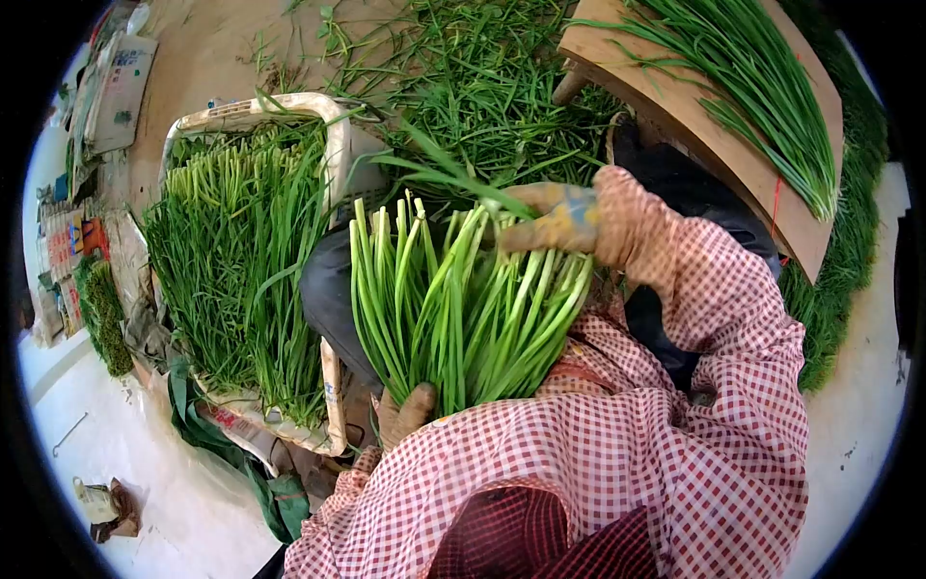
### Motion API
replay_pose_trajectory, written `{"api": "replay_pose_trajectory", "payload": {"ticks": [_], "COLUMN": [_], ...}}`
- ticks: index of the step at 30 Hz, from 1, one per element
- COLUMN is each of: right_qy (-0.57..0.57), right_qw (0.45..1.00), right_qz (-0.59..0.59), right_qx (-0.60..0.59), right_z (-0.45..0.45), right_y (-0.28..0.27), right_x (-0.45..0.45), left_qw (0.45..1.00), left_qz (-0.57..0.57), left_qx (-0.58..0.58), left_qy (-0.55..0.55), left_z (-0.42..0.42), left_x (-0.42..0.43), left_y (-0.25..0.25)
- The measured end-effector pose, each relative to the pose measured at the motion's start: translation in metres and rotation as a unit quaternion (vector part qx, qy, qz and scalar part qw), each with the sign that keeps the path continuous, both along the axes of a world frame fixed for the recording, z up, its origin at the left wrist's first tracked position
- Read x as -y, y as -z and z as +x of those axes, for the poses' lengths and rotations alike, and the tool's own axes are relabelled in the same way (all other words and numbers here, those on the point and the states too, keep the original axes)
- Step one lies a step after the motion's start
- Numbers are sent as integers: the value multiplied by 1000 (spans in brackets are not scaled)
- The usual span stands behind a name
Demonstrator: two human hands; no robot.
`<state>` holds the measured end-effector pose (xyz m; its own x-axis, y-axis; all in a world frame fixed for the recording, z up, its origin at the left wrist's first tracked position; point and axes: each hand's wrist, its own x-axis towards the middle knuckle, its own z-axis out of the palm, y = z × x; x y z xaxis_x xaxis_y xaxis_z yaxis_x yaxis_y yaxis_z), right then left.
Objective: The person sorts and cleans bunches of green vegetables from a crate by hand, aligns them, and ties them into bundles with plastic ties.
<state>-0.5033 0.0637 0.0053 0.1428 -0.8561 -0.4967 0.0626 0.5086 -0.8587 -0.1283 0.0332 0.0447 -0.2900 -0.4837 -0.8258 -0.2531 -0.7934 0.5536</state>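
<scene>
A thick bunch of garlic chives (453,318) lies across my lap, its pale cut ends toward the top of the view. My left hand (407,417) is wrapped round the lower part of the bunch; only its thumb and some fingers show. Above the bunch's right side, my gloved right hand (564,220) has its fingers closed on a few loose green blades (453,174), slightly smeared by motion. The blades stick out to the left, apart from most of the bunch.
A white plastic crate (333,145) packed with chives stands at left. Loose trimmings (492,87) litter the floor ahead. On a wooden board (617,48) at upper right lies another bundle of chives (762,96). More greens line the right edge, and bags (121,87) lie far left.
</scene>
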Motion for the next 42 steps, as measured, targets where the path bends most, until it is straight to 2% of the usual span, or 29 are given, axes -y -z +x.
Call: {"api": "replay_pose_trajectory", "payload": {"ticks": [1,3,4,6,7,9,10,12,15,17,19,20,21,22,24,25,26,28,29,31,32,33,34,36,37,38,39,41,42], "right_qy": [-46,-5,93,254,311,278,226,150,115,139,190,169,150,114,122,167,96,-70,-72,-22,11,43,-59,-102,-41,-19,13,168,247], "right_qw": [999,999,991,956,929,950,959,961,944,934,933,949,972,988,984,954,958,907,906,967,995,994,981,964,986,989,989,983,968], "right_qz": [-19,-23,-38,69,190,130,172,170,103,90,120,114,107,57,127,245,222,175,177,61,56,50,-184,-239,-63,-129,-145,-41,2], "right_qx": [-22,23,-85,-127,-59,53,19,159,290,316,283,240,144,82,-8,-35,-158,-378,-377,-247,-85,84,16,50,152,71,14,-56,-50], "right_z": [5,11,14,-9,-32,-55,-41,-31,4,11,6,3,3,2,-4,-11,-33,-54,-52,-48,-47,-38,-32,-5,11,14,15,7,-8], "right_y": [-16,9,31,61,76,124,68,107,66,37,4,8,23,40,93,130,184,172,156,124,79,45,47,30,7,-1,13,-1,12], "right_x": [12,11,11,18,20,4,9,8,22,30,32,34,37,32,31,38,19,-1,5,24,34,43,58,75,75,76,81,77,78], "left_qw": [1000,1000,999,998,997,999,997,998,999,999,997,999,996,990,987,986,986,991,992,996,999,999,998,995,995,994,993,995,995], "left_qz": [1,-4,-25,-46,-44,-40,-50,-46,-32,-42,-26,-46,-73,-98,-101,-102,-105,-68,-65,-10,-9,-8,-3,10,11,21,30,5,-15], "left_qx": [-4,0,6,-5,-21,23,28,24,35,-30,-65,0,49,99,112,115,115,95,95,71,-21,-25,-52,-97,-96,-104,-113,-87,-89], "left_qy": [-5,-13,-22,-44,-55,26,47,40,22,-8,-20,5,22,39,57,66,62,58,57,59,34,36,44,28,28,18,7,46,50], "left_z": [-2,-25,-33,-41,-42,-35,-35,-44,-49,-55,-59,-61,-64,-68,-70,-70,-70,-72,-73,-80,-75,-76,-76,-78,-79,-78,-76,-68,-64], "left_x": [-2,0,0,2,3,6,4,4,-1,-5,-5,-6,-8,-9,-9,-10,-10,-7,-7,-2,-6,-5,-4,-5,-5,-5,-6,-5,-7], "left_y": [1,-22,-31,-37,-38,-40,-41,-40,-43,-41,-41,-44,-47,-50,-51,-53,-54,-57,-59,-61,-51,-49,-48,-50,-49,-50,-50,-46,-41]}}
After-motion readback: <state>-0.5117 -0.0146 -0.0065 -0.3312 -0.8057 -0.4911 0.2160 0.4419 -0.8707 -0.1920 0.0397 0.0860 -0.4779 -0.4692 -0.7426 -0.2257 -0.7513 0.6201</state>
